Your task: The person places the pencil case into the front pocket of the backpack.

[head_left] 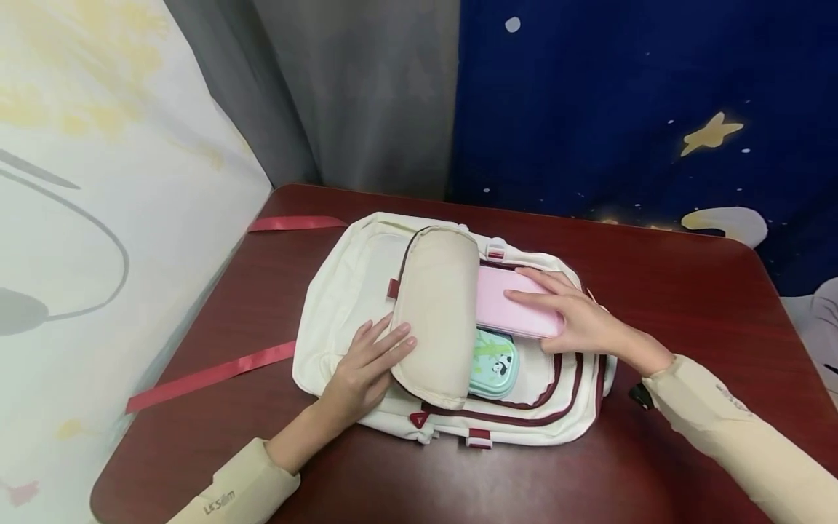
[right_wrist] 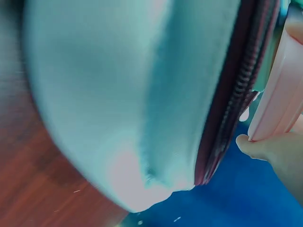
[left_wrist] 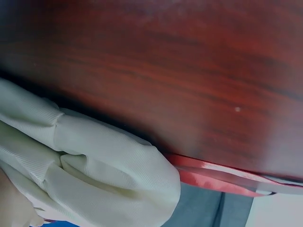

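Observation:
A white backpack [head_left: 353, 291] with dark red trim lies on the table, its beige front flap [head_left: 437, 313] folded back to the left. My left hand [head_left: 366, 367] rests on the flap's left edge, fingers mostly straight. With thumb and fingers, my right hand [head_left: 579, 316] grips a pink rectangular case [head_left: 497, 298], whose left end is tucked under the flap. The right wrist view shows the thumb against an edge of the pink case [right_wrist: 279, 104]. Beside it, a mint-green panda case [head_left: 494, 364] lies in the front pocket, partly hidden by the flap.
Two red straps [head_left: 216, 375] stretch leftward from the backpack over the dark red wooden table [head_left: 687, 306]. A small black object [head_left: 641, 397] lies by the right sleeve. Behind stand a grey curtain [head_left: 380, 94] and a blue starry one [head_left: 589, 109]; a patterned white wall [head_left: 131, 218] is at left.

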`<state>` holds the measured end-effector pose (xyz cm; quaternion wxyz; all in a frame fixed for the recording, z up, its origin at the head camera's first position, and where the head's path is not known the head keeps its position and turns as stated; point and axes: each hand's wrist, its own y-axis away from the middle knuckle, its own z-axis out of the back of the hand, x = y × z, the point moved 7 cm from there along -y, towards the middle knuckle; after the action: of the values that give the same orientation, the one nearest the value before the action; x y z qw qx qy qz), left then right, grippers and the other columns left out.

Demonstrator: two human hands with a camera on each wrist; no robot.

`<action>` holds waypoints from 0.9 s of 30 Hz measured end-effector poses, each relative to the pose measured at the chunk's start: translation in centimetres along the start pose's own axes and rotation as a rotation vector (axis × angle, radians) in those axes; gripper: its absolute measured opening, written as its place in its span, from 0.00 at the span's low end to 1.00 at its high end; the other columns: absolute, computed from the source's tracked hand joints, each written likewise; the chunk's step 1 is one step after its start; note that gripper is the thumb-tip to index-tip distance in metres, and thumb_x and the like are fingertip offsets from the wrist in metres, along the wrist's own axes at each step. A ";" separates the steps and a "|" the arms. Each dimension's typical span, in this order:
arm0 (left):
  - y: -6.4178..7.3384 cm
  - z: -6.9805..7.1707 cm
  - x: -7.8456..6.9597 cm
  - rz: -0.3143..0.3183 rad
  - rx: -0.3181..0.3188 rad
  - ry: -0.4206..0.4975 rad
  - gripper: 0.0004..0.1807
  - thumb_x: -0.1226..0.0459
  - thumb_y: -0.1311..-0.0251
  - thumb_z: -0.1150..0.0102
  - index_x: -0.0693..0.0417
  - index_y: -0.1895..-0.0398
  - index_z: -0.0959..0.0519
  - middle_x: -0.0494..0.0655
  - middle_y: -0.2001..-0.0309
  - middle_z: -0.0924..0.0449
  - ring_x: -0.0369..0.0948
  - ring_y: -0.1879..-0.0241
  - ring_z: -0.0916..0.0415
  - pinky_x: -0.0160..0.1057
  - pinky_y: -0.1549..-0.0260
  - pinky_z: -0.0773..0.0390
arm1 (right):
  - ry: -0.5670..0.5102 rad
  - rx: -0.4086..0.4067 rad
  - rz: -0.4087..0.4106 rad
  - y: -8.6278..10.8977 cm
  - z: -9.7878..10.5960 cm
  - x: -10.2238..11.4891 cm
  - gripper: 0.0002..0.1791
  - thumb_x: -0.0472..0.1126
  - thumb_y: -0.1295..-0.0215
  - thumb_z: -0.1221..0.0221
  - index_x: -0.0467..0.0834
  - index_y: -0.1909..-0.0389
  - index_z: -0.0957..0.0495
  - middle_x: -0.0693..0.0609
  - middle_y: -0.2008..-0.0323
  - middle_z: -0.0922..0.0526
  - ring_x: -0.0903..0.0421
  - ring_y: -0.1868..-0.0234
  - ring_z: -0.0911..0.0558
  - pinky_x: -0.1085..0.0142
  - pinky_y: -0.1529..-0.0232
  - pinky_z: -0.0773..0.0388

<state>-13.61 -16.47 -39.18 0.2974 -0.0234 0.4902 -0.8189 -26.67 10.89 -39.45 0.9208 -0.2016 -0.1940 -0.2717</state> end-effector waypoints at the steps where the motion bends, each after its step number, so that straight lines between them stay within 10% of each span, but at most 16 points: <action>1: 0.0 -0.1 -0.1 -0.002 -0.002 -0.001 0.20 0.71 0.36 0.62 0.59 0.48 0.22 0.53 0.45 0.24 0.57 0.43 0.32 0.57 0.46 0.38 | 0.006 0.002 0.009 -0.2 -0.1 0.0 0.45 0.38 0.68 0.32 0.54 0.38 0.28 0.47 0.31 0.43 0.44 0.36 0.43 0.52 0.47 0.39; 20: 0.3 0.0 -0.2 0.007 -0.012 -0.023 0.19 0.69 0.34 0.61 0.59 0.48 0.22 0.54 0.45 0.24 0.57 0.43 0.32 0.55 0.44 0.39 | 0.035 -0.032 0.101 -2.4 -1.6 1.3 0.44 0.41 0.64 0.31 0.49 0.37 0.30 0.44 0.32 0.43 0.41 0.35 0.43 0.49 0.42 0.43; 27: 0.0 0.1 -0.3 -0.009 -0.012 -0.027 0.19 0.69 0.34 0.61 0.59 0.47 0.22 0.54 0.45 0.25 0.57 0.43 0.32 0.54 0.44 0.39 | 0.091 -0.108 -0.063 0.4 0.6 0.7 0.53 0.49 0.63 0.25 0.43 0.32 0.39 0.41 0.34 0.41 0.43 0.36 0.41 0.49 0.43 0.41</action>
<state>-13.29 -16.39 -39.00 0.3004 -0.0385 0.4911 -0.8168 -26.01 11.21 -38.68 0.9074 -0.2320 -0.1433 -0.3196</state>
